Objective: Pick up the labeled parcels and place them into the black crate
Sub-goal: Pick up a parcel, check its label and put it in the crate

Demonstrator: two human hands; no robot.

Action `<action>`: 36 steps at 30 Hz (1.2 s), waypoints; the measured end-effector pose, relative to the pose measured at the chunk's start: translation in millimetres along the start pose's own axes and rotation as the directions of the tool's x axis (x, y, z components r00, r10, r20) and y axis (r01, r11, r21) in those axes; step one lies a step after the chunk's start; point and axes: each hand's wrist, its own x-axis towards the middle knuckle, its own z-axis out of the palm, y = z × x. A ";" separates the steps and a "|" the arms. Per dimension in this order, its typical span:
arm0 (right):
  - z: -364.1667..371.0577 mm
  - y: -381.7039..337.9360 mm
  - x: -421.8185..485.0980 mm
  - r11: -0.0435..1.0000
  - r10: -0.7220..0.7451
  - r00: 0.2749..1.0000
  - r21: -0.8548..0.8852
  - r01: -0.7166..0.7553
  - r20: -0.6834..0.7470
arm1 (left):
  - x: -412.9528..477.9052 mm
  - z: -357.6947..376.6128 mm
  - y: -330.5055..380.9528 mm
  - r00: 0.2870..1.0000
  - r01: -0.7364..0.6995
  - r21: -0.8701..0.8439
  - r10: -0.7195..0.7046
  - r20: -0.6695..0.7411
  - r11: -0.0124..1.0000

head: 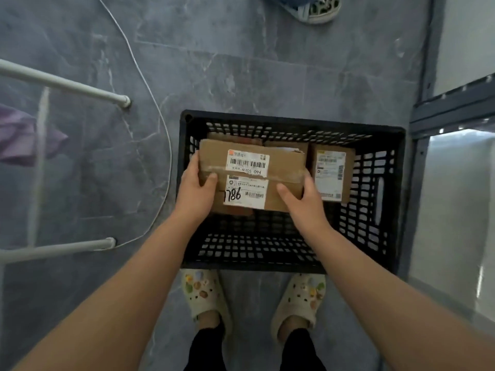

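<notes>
Grey floor tiles (241, 62) carry the black crate (254, 254). Left hand (197, 190) and right hand (304, 200) grip a labeled parcel (249, 148) by its ends, thumbs on top, over the crate's far-left corner; a second parcel (330, 174) lies toward its far-right corner.

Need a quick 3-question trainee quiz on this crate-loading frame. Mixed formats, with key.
1. True or false: only the left hand grips the held parcel.
2. Where is the held parcel? A) on a chair B) over the black crate, inside its rim C) on a table
3. How many white labels show on the held parcel's top face?

Key: 1 false, the right hand grips it too; 2 B; 3 two.
</notes>
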 end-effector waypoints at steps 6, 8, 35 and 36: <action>23.8 2.4 55.0 0.999 0.019 1.000 -0.029 -0.019 -0.011 | 36.6 12.8 -11.2 0.999 0.004 -0.063 -0.006 -0.032 0.998; 28.1 0.8 64.3 1.000 0.004 1.000 -0.011 -0.005 -0.031 | 44.3 12.0 -11.0 0.999 0.000 -0.082 -0.003 -0.036 0.997; -135.2 -301.8 -186.3 0.931 -0.362 0.932 -0.043 0.361 -0.024 | -192.4 -96.5 276.7 0.888 -0.455 -0.043 0.457 0.056 0.889; -150.6 -327.9 -210.5 0.912 -0.409 0.912 -0.042 0.408 -0.035 | -215.9 -104.6 305.9 0.859 -0.507 -0.046 0.509 0.052 0.861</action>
